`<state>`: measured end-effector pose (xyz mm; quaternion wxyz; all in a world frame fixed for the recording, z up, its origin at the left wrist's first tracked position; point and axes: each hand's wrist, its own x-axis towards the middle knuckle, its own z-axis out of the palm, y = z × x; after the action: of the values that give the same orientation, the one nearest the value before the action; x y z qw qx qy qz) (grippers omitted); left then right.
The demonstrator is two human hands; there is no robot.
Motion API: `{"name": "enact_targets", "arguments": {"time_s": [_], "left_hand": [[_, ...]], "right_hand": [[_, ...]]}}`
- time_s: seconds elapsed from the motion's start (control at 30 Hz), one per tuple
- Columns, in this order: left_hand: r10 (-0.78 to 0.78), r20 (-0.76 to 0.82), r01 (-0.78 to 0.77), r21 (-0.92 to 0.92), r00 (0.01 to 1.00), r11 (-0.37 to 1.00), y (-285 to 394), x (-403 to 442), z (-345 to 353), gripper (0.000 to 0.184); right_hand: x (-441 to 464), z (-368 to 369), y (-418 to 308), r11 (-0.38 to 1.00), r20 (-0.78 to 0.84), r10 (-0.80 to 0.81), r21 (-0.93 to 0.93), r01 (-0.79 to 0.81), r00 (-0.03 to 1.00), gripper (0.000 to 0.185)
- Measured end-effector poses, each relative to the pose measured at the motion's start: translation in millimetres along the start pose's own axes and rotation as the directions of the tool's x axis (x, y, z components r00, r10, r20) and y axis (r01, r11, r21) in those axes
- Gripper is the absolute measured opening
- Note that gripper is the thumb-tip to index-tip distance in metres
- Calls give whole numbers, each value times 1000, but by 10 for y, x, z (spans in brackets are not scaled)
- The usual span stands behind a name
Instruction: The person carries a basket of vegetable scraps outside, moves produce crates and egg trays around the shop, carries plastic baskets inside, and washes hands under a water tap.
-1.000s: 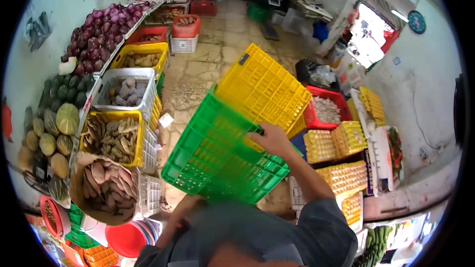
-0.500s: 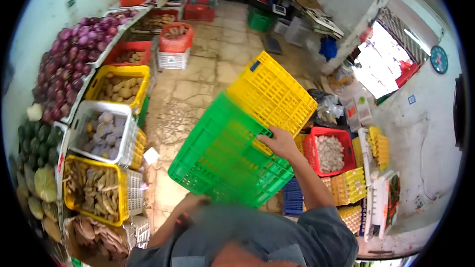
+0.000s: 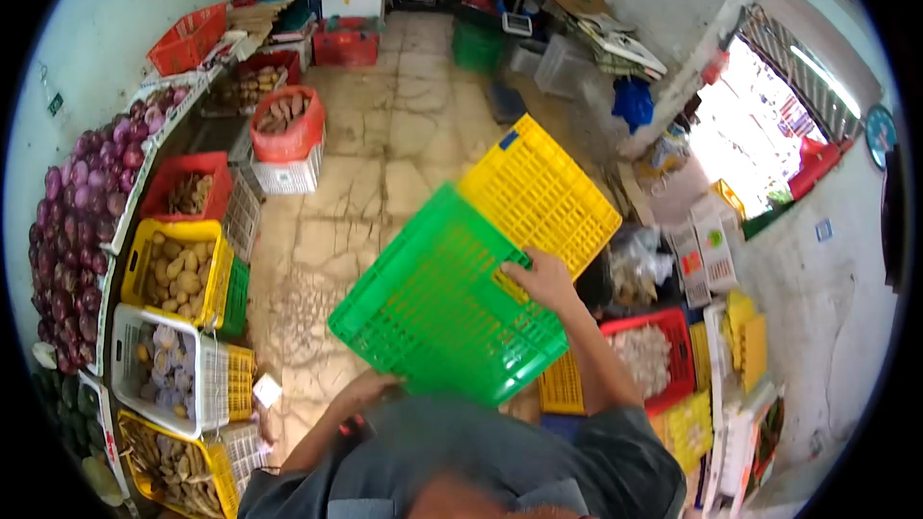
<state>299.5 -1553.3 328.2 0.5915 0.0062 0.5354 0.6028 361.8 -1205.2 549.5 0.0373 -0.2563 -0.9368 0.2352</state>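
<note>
A green plastic crate is held tilted in front of my body, its slotted face toward me. My right hand grips it at the handle slot on its right edge. At the lower left edge is my left hand, closed on the rim, with its fingertips partly hidden. Behind the green crate and partly covered by it, a yellow plastic crate sticks out at the upper right. Whether my right fingers also hold the yellow crate cannot be seen.
Purple onions line the left shelf. Below it stand a yellow crate of potatoes, a white crate and a red tub. On the right are a red basket of garlic and egg trays. Tiled floor runs ahead.
The surroundings have shifted toward me and downward in view, as I move forward along the floor. Both crates stay in my hands at nearly the same tilt.
</note>
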Motion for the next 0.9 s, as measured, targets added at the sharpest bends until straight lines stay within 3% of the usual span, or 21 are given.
{"name": "enact_targets", "arguments": {"time_s": [0.07, 0.1, 0.2, 0.33, 0.43, 0.53, 0.57, 0.63, 0.7, 0.9], "left_hand": [[173, 96, -160, -134, 980, 978, 212, 349, 170, 51], [110, 111, -85, -209, 988, 974, 378, 541, 202, 59], [71, 77, -51, -227, 995, 972, 831, 1011, 442, 61], [77, 60, -65, -176, 995, 982, 1218, 1883, 447, 61], [87, 60, -84, -50, 994, 995, 1625, 2573, 470, 63], [-47, 38, 49, -70, 998, 996, 2186, 3262, 463, 59], [35, 15, -35, 33, 999, 999, 2314, 3559, 472, 56], [-48, 90, 60, -143, 995, 988, 2627, 3786, 612, 56], [-82, 117, 106, -219, 990, 970, 3011, 4134, 693, 56], [-265, 49, 270, -156, 963, 950, 4017, 4792, 1285, 56]], "right_hand": [[462, -209, 161, 998, 51, 12, 56, -15, 999, 60], [772, -315, 230, 998, 63, -5, 70, 0, 998, 60], [1453, -467, 580, 995, 75, 19, 99, -26, 997, 58], [2471, -561, 1032, 986, 139, 78, 133, -97, 987, 56], [3259, -553, 1376, 994, 94, 67, 83, -74, 993, 56], [4150, -552, 1704, 994, 158, 86, 47, -95, 984, 67], [4513, -649, 1764, 994, 191, 89, 41, -98, 978, 66], [4891, -717, 1895, 988, 310, 129, 42, -149, 942, 64], [5346, -820, 2108, 989, 284, 125, 38, -141, 951, 64], [6362, -905, 2960, 991, 296, 91, 68, -116, 951, 64]]}}
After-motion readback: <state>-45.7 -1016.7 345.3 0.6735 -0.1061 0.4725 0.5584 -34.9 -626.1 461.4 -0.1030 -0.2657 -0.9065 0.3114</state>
